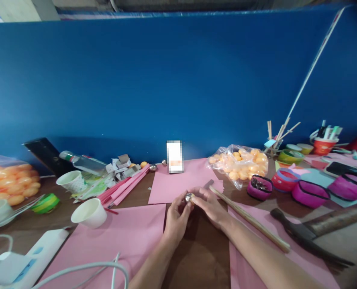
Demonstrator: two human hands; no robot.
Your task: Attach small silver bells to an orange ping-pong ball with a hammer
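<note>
Just below the middle, toward six o'clock, the fingers of the left hand [176, 220] and right hand [210, 205] cover part of the shiny ball [189, 196], so I can't see it whole; both forearms run off the bottom. The upright screen [175, 158] nearby is blurred into squares, unreadable. At nine o'clock, the bag of orange balls [12, 182] is cut off by my view's edge, as is the white plug [6, 265] at eight. Toward four, the hammer's handle [343, 218] leaves the view, and the dark bits [259, 184] are too small to identify.
</note>
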